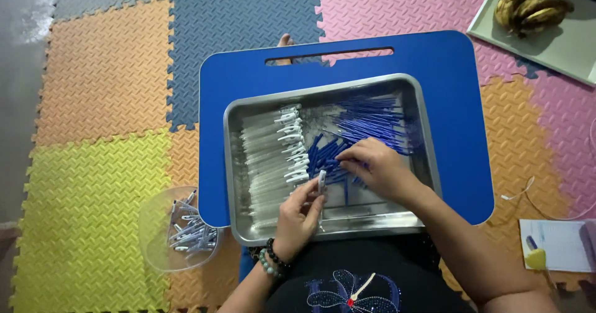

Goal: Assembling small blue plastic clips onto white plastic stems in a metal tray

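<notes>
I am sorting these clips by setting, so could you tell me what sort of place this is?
Probably a room at home, with work done seated on the floor: coloured foam puzzle mats cover it, a blue lap table holds the metal tray, and bananas lie nearby.

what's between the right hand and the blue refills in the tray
Nothing visible: the right hand already rests on the blue refills in the tray. The left hand holds a clear pen barrel just beside them.
</notes>
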